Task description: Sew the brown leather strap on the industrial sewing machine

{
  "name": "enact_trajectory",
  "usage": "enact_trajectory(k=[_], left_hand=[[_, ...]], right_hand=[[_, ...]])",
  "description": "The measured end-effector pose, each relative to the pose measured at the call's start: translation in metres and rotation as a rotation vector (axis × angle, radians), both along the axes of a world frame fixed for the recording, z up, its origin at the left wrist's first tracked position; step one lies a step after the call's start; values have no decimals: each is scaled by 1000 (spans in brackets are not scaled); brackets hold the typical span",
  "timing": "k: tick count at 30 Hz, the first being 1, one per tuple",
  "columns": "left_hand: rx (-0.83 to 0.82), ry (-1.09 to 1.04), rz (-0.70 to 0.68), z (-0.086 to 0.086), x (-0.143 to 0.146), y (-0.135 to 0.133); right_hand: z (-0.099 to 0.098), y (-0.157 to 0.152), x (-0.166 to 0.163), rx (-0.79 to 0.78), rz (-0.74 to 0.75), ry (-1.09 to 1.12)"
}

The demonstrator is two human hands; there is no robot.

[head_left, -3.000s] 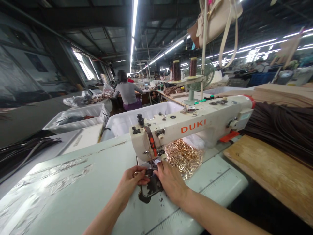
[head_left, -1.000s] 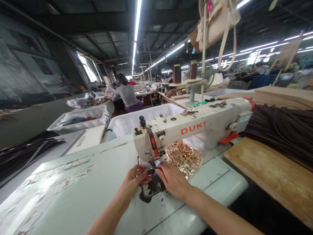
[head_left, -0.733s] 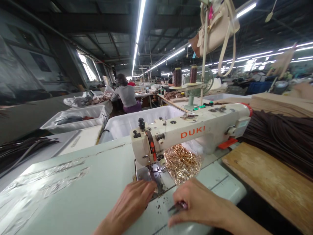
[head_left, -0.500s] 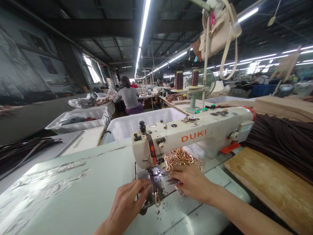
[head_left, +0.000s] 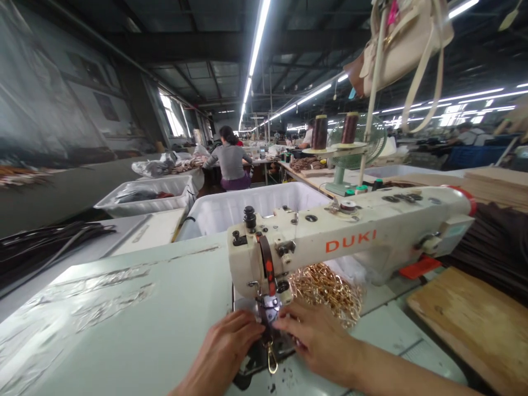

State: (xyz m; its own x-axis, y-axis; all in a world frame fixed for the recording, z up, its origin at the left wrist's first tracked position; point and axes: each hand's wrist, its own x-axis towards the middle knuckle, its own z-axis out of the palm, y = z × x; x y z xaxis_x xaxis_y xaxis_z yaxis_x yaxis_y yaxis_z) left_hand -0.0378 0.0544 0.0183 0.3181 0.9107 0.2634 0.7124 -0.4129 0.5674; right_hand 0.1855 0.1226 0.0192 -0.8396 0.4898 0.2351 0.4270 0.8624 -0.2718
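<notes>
A narrow dark brown leather strap (head_left: 267, 331) lies under the needle area of a cream sewing machine (head_left: 305, 236) lettered DUKI. A gold snap hook (head_left: 271, 358) hangs from the strap's near end. My left hand (head_left: 225, 346) pinches the strap's left edge, thumb and fingers closed. From the other side my right hand (head_left: 315, 335) presses curled fingertips against its right edge; the undersides of those fingers are hidden. Just beyond my right hand, a heap of gold chains (head_left: 330, 291) lies beneath the machine's arm.
A wooden board (head_left: 466, 319) and dark strips (head_left: 495, 236) lie at the right. White bins (head_left: 247, 203) stand behind the pale green table (head_left: 124, 319). Thread cones (head_left: 319, 132), a fan (head_left: 350, 159) and a hanging beige bag (head_left: 412, 49) are beyond. A seated person (head_left: 233, 162) works farther back.
My right hand has moved from beside the chains to the strap's right edge. My left hand has closed in on the strap. The whole view has shifted, placing the machine farther right.
</notes>
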Motion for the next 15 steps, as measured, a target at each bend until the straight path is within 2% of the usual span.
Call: enact_trajectory(k=[5,12,15], left_hand=[[66,67,9,-3,-1,7],[102,131,38,0,-1,15],[118,142,46,-5,-4,18]], right_hand=[[-12,-1,-7,147,80,-105],[-20,2,-8,206,70,-118],[-20,2,-8,212,57,-117]])
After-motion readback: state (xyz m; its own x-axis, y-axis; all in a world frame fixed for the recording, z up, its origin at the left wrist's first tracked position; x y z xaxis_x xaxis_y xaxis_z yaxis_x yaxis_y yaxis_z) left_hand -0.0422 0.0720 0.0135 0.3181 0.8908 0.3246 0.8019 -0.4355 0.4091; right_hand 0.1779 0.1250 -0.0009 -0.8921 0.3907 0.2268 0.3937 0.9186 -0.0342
